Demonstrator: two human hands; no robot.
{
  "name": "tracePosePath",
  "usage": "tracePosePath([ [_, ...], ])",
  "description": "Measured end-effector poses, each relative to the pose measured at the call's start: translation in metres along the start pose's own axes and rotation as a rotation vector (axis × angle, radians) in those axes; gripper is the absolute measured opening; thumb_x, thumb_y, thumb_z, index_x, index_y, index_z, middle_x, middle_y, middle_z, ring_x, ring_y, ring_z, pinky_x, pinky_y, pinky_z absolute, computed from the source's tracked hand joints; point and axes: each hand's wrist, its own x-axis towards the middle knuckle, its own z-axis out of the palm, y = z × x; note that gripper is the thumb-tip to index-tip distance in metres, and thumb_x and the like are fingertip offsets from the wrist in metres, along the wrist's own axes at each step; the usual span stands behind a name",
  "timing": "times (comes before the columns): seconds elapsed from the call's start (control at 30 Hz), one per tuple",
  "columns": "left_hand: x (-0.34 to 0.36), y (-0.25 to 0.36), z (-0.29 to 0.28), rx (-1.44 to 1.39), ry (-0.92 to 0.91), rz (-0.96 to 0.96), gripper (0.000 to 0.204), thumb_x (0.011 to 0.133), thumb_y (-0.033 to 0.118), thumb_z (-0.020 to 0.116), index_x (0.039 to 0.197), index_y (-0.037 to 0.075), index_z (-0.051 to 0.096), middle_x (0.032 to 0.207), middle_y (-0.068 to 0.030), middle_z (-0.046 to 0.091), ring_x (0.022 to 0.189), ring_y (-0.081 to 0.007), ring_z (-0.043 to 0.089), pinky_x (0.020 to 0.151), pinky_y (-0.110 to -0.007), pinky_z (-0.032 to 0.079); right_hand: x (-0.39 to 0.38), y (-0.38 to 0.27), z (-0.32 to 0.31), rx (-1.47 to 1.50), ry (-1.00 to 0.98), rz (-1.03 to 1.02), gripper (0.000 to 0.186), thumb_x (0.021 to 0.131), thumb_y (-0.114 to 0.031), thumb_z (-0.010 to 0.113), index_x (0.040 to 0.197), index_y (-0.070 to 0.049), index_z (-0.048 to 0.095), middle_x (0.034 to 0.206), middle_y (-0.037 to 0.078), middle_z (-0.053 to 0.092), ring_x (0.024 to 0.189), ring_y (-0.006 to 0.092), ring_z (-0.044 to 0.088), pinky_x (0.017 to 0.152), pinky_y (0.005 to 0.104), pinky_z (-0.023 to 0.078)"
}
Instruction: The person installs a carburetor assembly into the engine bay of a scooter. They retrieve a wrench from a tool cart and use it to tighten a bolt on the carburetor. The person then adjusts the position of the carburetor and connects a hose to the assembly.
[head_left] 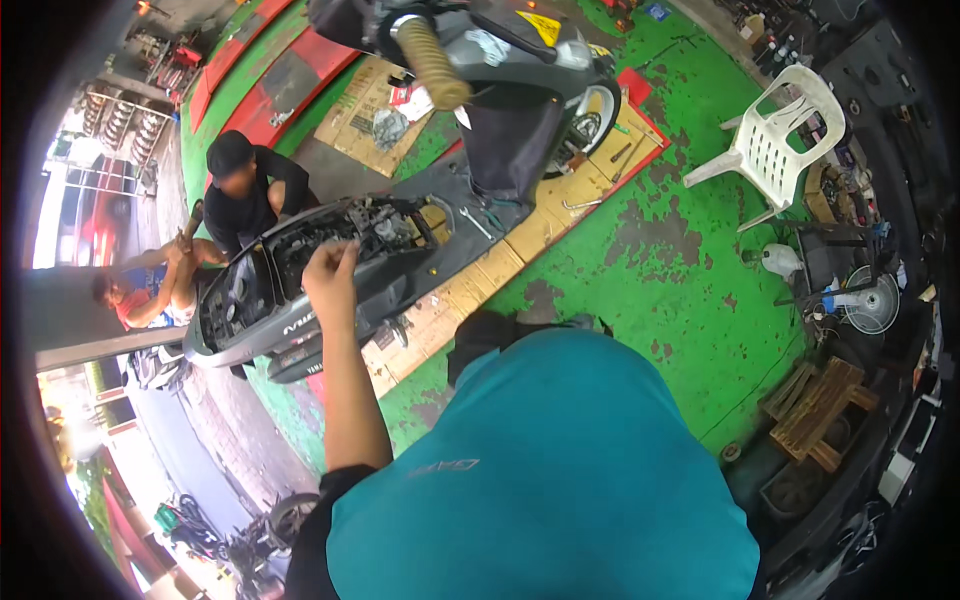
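My left hand (329,275) is raised over the open middle of a dark grey scooter (226,355), its thumb and fingers pinched together. Whatever the fingertips hold, if anything, is too small to make out. Below and around the hand, the scooter's seat area is uncovered, with the engine parts (385,228) and wiring exposed. On the footboard lie a wrench (476,223) and pliers (493,218). My right hand is out of sight; my teal shirt (540,470) fills the lower middle.
A person in black (250,190) crouches at the scooter's far side; another person (150,300) sits farther left. Cardboard (490,270) lies beneath the scooter, bearing another wrench (582,205). To the right stand a white plastic chair (790,140), a fan (872,300) and a wooden stool (820,410).
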Motion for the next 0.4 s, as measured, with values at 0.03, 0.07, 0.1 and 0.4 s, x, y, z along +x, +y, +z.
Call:
tracePosePath([
  [0.03, 0.005, 0.004, 0.02, 0.009, -0.039, 0.0, 0.02, 0.091, 0.015, 0.081, 0.088, -0.003, 0.073, 0.072, -0.0045, 0.068, 0.067, -0.0094, 0.057, 0.064, -0.029, 0.048, -0.01, 0.018, -0.002, 0.019, -0.053, 0.105, 0.022, 0.088, -0.023, 0.07, 0.09, -0.002, 0.074, 0.085, 0.025, 0.071, 0.08, 0.0428, 0.069, 0.073, 0.0514, 0.055],
  [0.07, 0.009, -0.001, 0.043, 0.007, -0.08, 0.009, 0.02, 0.089, 0.016, 0.082, 0.086, -0.002, 0.072, 0.071, -0.0059, 0.067, 0.065, -0.0118, 0.057, 0.063, -0.031, 0.048, -0.013, 0.029, -0.012, 0.048, -0.06, 0.182, 0.024, 0.088, -0.026, 0.071, 0.088, -0.002, 0.074, 0.082, 0.025, 0.071, 0.077, 0.0415, 0.069, 0.071, 0.0508, 0.054],
  [0.1, 0.008, -0.009, 0.06, 0.108, -0.127, 0.0, 0.02, 0.087, 0.016, 0.082, 0.085, -0.001, 0.071, 0.072, -0.0072, 0.068, 0.065, -0.0143, 0.058, 0.063, -0.032, 0.049, -0.01, 0.036, -0.026, 0.088, -0.03, 0.224, 0.026, 0.088, -0.028, 0.072, 0.086, -0.001, 0.074, 0.08, 0.024, 0.07, 0.074, 0.0402, 0.068, 0.07, 0.0501, 0.054],
  [0.4, 0.006, -0.17, 0.246, 0.573, -0.712, -0.091, 0.034, 0.081, 0.017, 0.072, 0.113, 0.006, 0.072, 0.09, -0.0198, 0.076, 0.083, -0.0336, 0.075, 0.075, -0.043, 0.06, 0.128, -0.056, -0.195, 0.618, 0.462, 0.152, 0.042, 0.095, -0.036, 0.072, 0.078, 0.002, 0.076, 0.064, 0.016, 0.068, 0.059, 0.0224, 0.062, 0.065, 0.0399, 0.05],
])
